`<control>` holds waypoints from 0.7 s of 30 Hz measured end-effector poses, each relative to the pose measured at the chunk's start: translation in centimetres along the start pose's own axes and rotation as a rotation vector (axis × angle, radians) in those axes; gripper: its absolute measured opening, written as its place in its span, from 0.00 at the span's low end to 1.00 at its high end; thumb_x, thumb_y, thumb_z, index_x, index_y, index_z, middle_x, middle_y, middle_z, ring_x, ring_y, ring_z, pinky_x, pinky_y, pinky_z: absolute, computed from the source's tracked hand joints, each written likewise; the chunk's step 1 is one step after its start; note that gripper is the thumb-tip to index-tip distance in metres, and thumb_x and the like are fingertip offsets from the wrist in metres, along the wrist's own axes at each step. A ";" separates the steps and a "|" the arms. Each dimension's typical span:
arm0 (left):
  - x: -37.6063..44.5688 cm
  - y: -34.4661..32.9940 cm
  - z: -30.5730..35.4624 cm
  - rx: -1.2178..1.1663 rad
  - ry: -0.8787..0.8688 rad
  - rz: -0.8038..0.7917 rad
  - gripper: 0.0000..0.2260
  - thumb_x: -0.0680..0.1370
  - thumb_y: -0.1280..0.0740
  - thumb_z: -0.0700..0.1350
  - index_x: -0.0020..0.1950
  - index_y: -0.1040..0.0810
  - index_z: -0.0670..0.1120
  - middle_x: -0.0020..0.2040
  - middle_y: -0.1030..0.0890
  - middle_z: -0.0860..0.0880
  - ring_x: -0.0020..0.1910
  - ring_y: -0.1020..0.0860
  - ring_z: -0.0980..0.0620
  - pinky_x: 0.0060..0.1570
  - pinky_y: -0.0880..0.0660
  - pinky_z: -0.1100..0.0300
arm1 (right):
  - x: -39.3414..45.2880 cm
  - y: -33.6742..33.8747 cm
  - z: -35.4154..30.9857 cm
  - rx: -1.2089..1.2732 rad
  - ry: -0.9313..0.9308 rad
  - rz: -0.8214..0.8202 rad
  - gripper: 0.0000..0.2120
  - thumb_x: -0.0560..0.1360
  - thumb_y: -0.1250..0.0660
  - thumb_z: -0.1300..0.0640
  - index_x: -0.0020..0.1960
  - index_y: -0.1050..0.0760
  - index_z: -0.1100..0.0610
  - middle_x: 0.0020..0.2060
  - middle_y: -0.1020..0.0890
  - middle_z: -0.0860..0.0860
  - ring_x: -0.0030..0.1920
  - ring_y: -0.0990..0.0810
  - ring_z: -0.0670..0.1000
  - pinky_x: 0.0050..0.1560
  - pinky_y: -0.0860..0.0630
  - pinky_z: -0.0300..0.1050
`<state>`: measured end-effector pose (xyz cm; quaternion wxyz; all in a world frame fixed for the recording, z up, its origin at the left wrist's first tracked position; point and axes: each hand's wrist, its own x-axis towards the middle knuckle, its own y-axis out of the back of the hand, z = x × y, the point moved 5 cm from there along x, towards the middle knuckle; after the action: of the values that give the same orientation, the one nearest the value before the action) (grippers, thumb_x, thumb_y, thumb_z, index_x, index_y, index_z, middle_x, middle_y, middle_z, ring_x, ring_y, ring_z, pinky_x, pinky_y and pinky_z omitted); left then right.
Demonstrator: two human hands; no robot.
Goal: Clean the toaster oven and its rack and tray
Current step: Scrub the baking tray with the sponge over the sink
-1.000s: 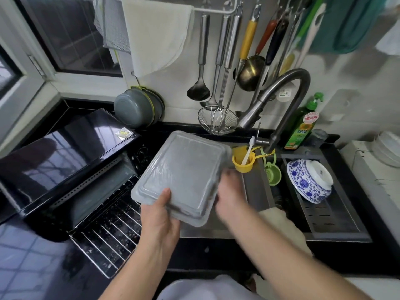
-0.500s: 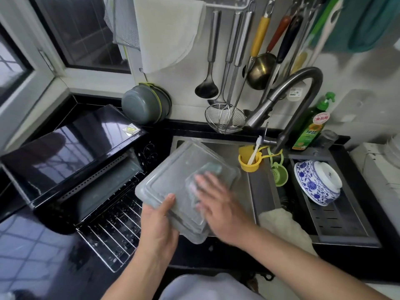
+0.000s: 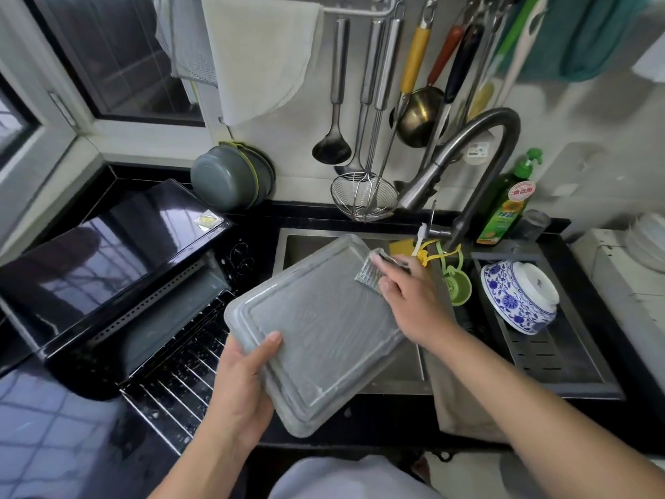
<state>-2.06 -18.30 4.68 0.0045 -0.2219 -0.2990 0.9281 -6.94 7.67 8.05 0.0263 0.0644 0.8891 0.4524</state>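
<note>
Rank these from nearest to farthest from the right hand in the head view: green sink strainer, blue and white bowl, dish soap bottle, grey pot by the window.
From the right hand:
1. Green sink strainer, just to its right at the sink edge.
2. Blue and white bowl, farther right on the drain rack.
3. Dish soap bottle, back right by the wall.
4. Grey pot, back left beside the toaster oven.

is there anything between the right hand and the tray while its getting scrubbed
Only the scrubbing cloth: the right hand presses it against the tray at the far corner. The left hand grips the near edge directly.
</note>
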 end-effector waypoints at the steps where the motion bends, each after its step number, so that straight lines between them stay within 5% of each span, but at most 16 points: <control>1: -0.1 0.2 0.2 0.016 0.012 -0.023 0.20 0.79 0.35 0.32 0.71 0.27 0.43 0.64 0.18 0.37 0.62 0.19 0.34 0.61 0.21 0.36 | -0.4 0.3 -0.1 -0.009 0.016 0.004 0.20 0.84 0.43 0.52 0.75 0.32 0.43 0.67 0.34 0.47 0.66 0.36 0.45 0.63 0.39 0.38; 7: -0.1 -2.2 0.6 0.134 0.030 -0.195 0.23 0.73 0.33 0.30 0.67 0.26 0.42 0.60 0.17 0.36 0.56 0.16 0.36 0.53 0.17 0.42 | 4.7 0.0 -2.3 -0.072 0.002 -0.057 0.19 0.84 0.46 0.46 0.63 0.20 0.51 0.66 0.27 0.50 0.63 0.28 0.52 0.61 0.30 0.48; 13: 0.3 -1.9 0.6 0.155 0.008 -0.163 0.22 0.76 0.33 0.30 0.68 0.25 0.44 0.62 0.18 0.36 0.59 0.18 0.34 0.58 0.20 0.37 | 1.9 1.1 1.4 0.075 -0.098 0.349 0.13 0.83 0.41 0.55 0.60 0.19 0.53 0.60 0.23 0.50 0.60 0.25 0.51 0.57 0.33 0.40; 16: 0.6 -0.9 1.1 0.135 -0.056 -0.094 0.20 0.78 0.33 0.31 0.69 0.26 0.45 0.63 0.17 0.40 0.60 0.17 0.37 0.59 0.21 0.38 | 1.6 0.7 4.9 0.385 -0.387 0.364 0.07 0.82 0.37 0.56 0.51 0.22 0.49 0.55 0.20 0.51 0.58 0.21 0.53 0.59 0.25 0.47; 18: 1.1 -0.3 2.1 0.242 -0.178 -0.064 0.17 0.80 0.33 0.32 0.66 0.24 0.45 0.59 0.15 0.44 0.58 0.16 0.41 0.56 0.20 0.38 | 0.2 -0.1 5.6 0.754 -0.544 0.388 0.07 0.83 0.38 0.56 0.50 0.21 0.51 0.53 0.18 0.52 0.56 0.19 0.55 0.51 0.21 0.47; 21: 1.0 -1.4 2.8 0.839 -0.578 -0.201 0.10 0.80 0.30 0.38 0.58 0.19 0.51 0.49 0.14 0.55 0.48 0.15 0.54 0.48 0.19 0.52 | -2.4 -3.3 3.6 1.528 -0.815 0.037 0.19 0.80 0.36 0.44 0.62 0.24 0.58 0.59 0.19 0.61 0.59 0.19 0.61 0.56 0.21 0.55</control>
<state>-4.30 -18.51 7.06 0.0995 0.0942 0.0898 0.9865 -4.44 8.33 3.24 0.2851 0.2359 0.8695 -0.3271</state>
